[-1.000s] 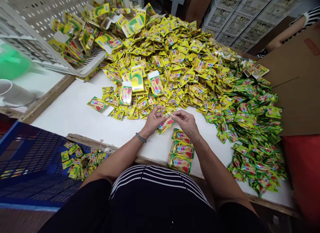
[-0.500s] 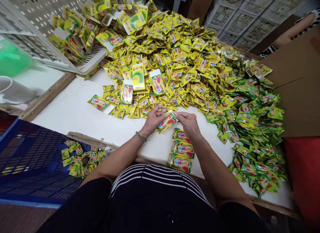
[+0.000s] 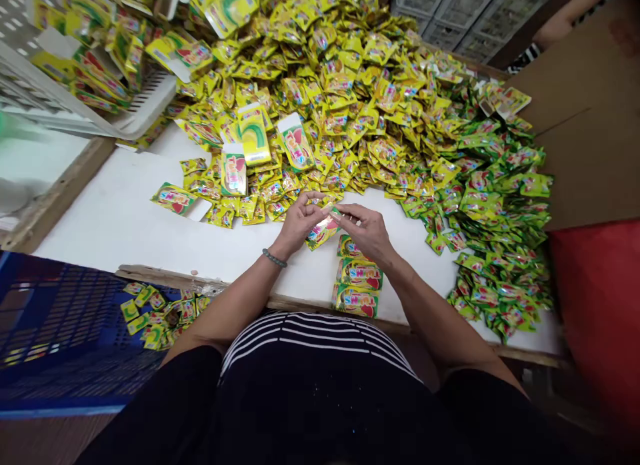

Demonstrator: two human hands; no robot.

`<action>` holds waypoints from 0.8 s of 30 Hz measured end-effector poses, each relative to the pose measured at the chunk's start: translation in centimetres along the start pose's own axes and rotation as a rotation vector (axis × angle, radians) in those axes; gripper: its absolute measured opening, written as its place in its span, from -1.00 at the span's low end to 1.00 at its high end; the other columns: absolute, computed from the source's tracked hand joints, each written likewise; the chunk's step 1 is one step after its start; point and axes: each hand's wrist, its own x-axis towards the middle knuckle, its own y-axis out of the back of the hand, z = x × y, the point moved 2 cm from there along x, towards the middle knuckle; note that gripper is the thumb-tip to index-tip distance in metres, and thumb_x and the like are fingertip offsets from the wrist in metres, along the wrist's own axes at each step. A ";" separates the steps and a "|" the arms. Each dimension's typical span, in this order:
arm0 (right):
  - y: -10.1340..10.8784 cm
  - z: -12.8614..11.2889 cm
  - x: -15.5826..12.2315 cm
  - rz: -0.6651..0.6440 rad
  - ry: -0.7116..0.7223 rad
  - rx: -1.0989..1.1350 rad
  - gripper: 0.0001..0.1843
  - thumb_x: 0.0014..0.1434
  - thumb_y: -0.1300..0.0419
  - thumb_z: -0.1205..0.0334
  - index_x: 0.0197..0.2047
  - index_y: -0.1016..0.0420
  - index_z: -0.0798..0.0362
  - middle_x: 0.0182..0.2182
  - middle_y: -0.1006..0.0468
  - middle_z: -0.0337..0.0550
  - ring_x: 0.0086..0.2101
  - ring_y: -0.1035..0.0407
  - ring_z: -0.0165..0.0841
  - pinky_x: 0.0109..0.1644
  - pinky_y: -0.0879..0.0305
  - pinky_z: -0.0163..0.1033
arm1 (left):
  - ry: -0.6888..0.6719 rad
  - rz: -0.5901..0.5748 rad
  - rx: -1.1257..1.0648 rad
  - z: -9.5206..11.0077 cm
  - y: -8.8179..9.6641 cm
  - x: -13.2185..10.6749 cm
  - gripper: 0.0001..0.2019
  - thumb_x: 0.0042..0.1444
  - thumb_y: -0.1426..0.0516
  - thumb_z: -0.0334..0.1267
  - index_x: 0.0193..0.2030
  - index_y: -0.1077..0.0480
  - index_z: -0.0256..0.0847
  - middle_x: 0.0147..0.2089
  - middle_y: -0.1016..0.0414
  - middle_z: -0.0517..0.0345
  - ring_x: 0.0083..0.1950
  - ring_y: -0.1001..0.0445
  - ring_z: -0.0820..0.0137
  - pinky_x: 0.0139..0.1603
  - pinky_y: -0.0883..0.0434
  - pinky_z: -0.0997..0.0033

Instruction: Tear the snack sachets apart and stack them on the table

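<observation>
Between my two hands is a small green and yellow candy box (image 3: 323,232) printed with a red fruit. My left hand (image 3: 300,224), with a beaded bracelet at the wrist, pinches its upper left part. The fingers of my right hand (image 3: 364,230) are closed at its upper right end. Partly under my right forearm, three similar boxes (image 3: 358,276) lie in a column on the white table (image 3: 235,252). Beyond my hands, several boxes with raised flaps, among them a fruit box (image 3: 296,144) and a yellow box (image 3: 254,133), rest on yellow sachets (image 3: 345,85).
Green sachets (image 3: 490,205) are heaped at the right, beside a cardboard sheet (image 3: 595,138). At the upper left a white basket (image 3: 150,105) holds more boxes. A blue crate (image 3: 55,332) with packets stands below the table's left edge. Another person's arm (image 3: 565,18) shows at the upper right.
The view has shifted, so the table's contents sit higher and farther left. Both hands still have the candy box between them, and the right fingers have moved slightly over its upper end.
</observation>
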 end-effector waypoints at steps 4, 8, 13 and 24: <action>1.9 0.7 -0.2 -0.061 -0.144 0.180 -0.56 -0.04 -0.33 -0.07 -0.15 -0.56 0.03 -0.44 -0.52 -0.25 -0.43 -0.38 -0.42 -0.30 -0.36 -0.26 | 0.036 -0.077 0.021 -0.3 -1.1 0.1 -0.42 -0.15 -0.37 -0.05 -0.02 -0.28 -0.18 -0.48 -0.41 0.35 -0.49 -0.36 0.56 -0.42 -0.25 0.55; 5.4 1.5 -2.5 0.187 -0.341 0.283 -0.39 -0.12 -0.38 -0.06 -0.01 -0.49 0.02 -0.53 -0.40 -0.33 -0.47 -0.36 -0.42 -0.37 -0.40 -0.26 | 0.009 -0.122 0.084 -0.5 -1.7 0.2 -0.41 -0.13 -0.35 -0.02 0.02 -0.28 -0.15 -0.23 -0.52 0.17 -0.22 -0.48 0.45 -0.21 -0.36 0.48; 7.8 0.3 -8.7 0.200 -0.419 0.334 -0.48 -0.10 -0.40 -0.01 -0.05 -0.51 -0.07 -0.50 -0.32 -0.35 -0.46 -0.32 -0.44 -0.39 -0.45 -0.25 | 0.004 -0.108 0.300 -1.1 -1.2 0.2 -0.52 -0.04 -0.29 0.01 -0.05 -0.37 -0.22 -0.25 -0.50 0.13 -0.22 -0.45 0.44 -0.19 -0.35 0.45; 4.3 1.9 -17.2 -0.015 -0.326 -0.201 -0.79 0.12 -0.23 0.00 -0.24 -0.45 -0.07 -0.43 -0.53 -0.20 -0.46 -0.37 -0.31 -0.34 -0.32 -0.19 | -0.179 -0.221 0.778 -1.8 -1.6 -0.2 -0.54 0.01 -0.25 0.04 -0.01 -0.47 -0.18 0.05 -0.50 -0.06 0.08 -0.41 0.19 -0.03 -0.41 0.25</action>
